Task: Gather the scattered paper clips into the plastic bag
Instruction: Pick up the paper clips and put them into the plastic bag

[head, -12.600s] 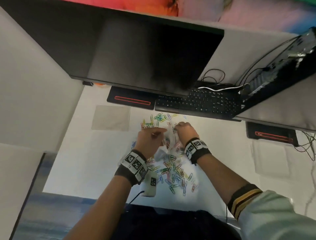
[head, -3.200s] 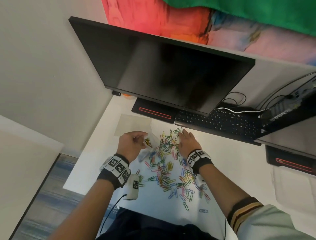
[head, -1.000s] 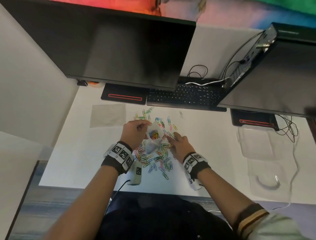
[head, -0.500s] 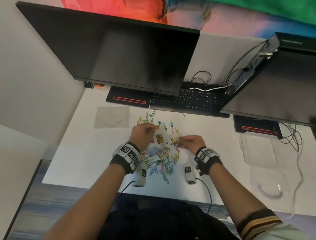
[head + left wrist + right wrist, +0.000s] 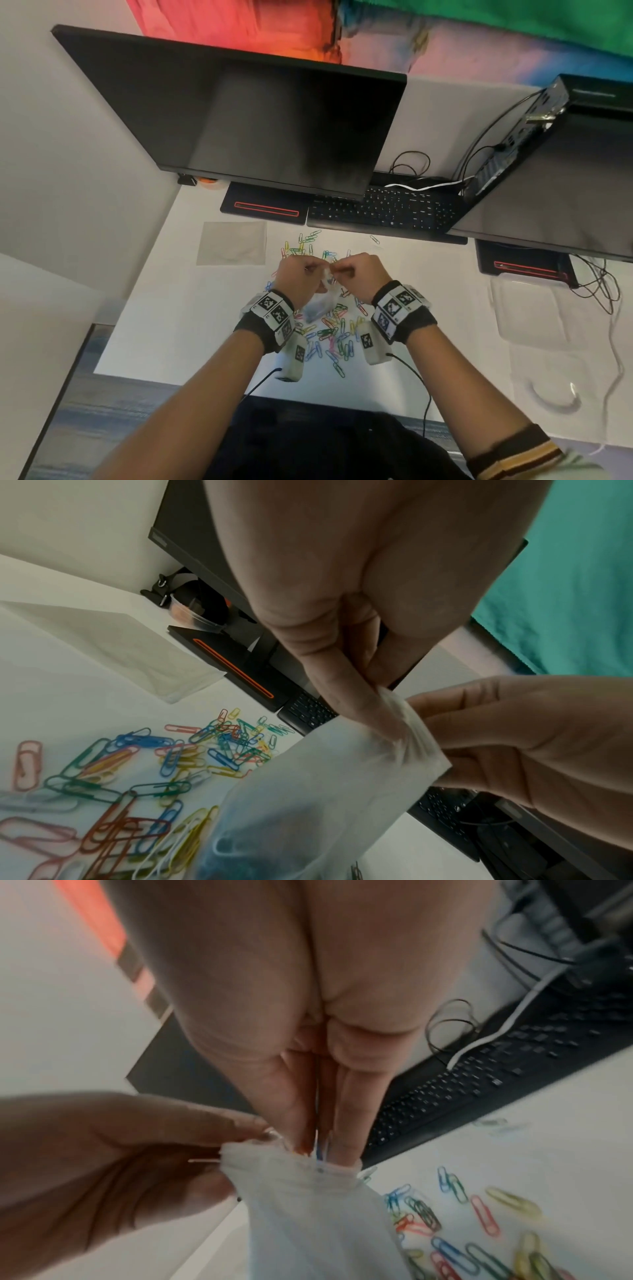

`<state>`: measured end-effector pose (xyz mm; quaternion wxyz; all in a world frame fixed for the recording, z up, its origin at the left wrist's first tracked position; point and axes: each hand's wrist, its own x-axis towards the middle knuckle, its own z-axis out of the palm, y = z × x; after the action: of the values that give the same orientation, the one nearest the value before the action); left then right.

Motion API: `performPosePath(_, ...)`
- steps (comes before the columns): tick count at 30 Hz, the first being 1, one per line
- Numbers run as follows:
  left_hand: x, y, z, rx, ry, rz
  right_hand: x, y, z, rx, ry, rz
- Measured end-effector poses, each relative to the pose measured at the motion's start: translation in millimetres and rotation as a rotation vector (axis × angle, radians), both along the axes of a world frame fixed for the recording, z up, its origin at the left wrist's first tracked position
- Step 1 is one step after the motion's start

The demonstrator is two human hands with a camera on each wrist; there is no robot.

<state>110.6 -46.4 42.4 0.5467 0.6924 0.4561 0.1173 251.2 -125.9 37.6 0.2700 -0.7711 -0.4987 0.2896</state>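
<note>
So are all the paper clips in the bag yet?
Not yet. Some clips already show through the plastic bag. The left hand pinches its top while the right hand pushes clips into the opening. Many paper clips still lie scattered on the desk.

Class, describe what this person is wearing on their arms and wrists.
Each wrist carries a dark band topped with white tags printed in black square codes. A small white box hangs below each wrist, trailing a thin black cable. The right arm shows a pale sleeve with a dark, yellow-striped cuff.
</note>
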Motion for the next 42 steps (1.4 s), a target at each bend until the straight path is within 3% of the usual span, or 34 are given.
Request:
performPosePath(3, -3, 5, -1, -0.005, -0.001, 0.011, -4, 4, 12, -0.067, -0.099, 0.192)
performPosePath(5, -4, 8, 0, 0.008, 0.004, -0.003, 1, 7, 16, -0.056, -0.065, 0.216)
performPosePath(9, -15, 16, 2, 0.022, -0.009, 0.038, 43, 19, -4, 0.074, 0.223, -0.135)
performPosePath(12, -27, 22, 4, 0.005, -0.034, 0.075, 86, 28, -43, -0.115, -0.034, -0.258)
performPosePath(15, -35, 28, 4, -0.007, -0.034, 0.102, 97, 32, -83, -0.339, -0.194, -0.142)
performPosePath(18, -38, 32, 4, -0.012, -0.04, 0.126, 79, 33, -101, -0.355, -0.262, 0.032)
performPosePath(23, -34, 33, 5, -0.007, -0.048, 0.095, 41, 28, -103, -0.367, -0.267, 0.266)
performPosePath(29, -27, 25, 0, -0.003, -0.042, 0.057, 28, -7, -100, -0.495, -0.425, 0.54)
performPosePath(37, -26, 15, -2, -0.054, -0.072, 0.078, 13, -24, -103, -0.268, -0.587, 0.451)
performPosePath(42, -28, 14, -4, -0.057, -0.058, 0.072, 21, -13, -90, -0.24, -0.443, 0.115)
